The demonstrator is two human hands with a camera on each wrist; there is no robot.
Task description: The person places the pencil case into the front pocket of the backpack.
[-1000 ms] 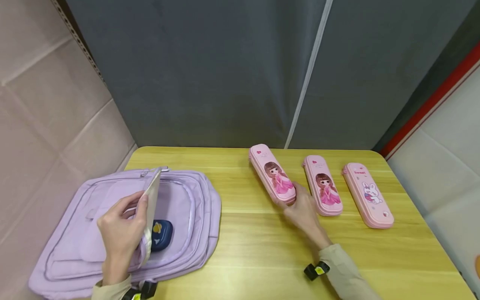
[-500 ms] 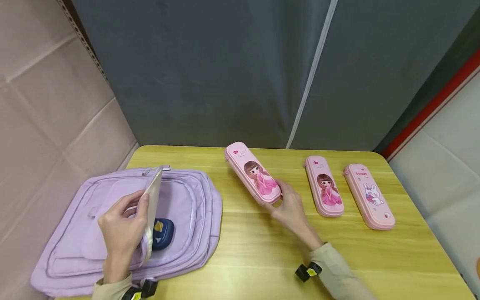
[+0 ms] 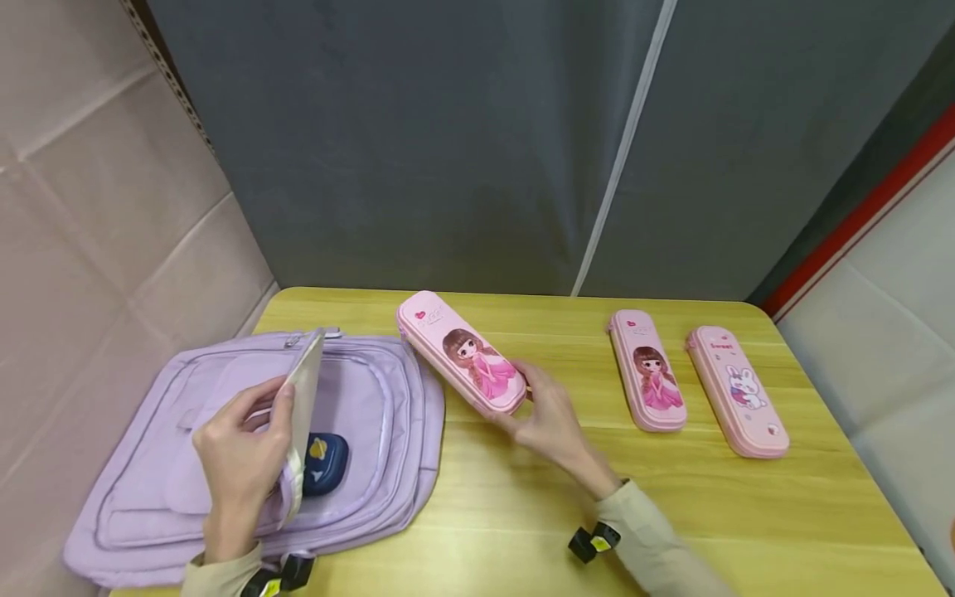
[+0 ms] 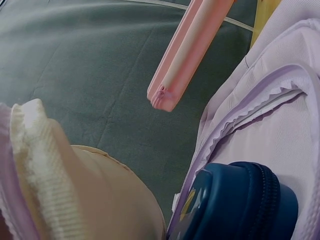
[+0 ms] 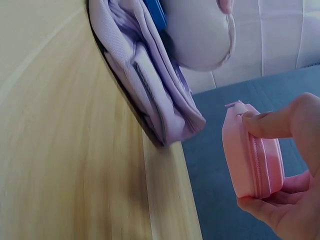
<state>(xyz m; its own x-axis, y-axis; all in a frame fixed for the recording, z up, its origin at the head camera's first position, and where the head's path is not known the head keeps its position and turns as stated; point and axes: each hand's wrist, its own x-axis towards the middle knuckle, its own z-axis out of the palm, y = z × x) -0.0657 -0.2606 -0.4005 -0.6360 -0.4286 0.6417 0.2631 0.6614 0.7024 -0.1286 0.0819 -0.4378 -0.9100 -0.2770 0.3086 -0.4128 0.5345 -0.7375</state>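
A lilac backpack lies flat at the left of the table. My left hand pinches the edge of its front pocket flap and keeps it raised, showing the cream lining. Inside the pocket sits a dark blue zipped case with a yellow planet print, partly hidden by the flap in the head view. My right hand grips the near end of a pink pencil case printed with a doll in a pink dress. Its far end reaches close to the backpack's right side, tilted up above the table.
Two more pink pencil cases lie on the right of the wooden table: one with a doll, the other with a rabbit. A grey curtain stands behind, and a tiled wall borders the left.
My right hand has carried the doll pencil case leftward, from beside the other two cases to the backpack's right edge. My left hand holds the flap as before.
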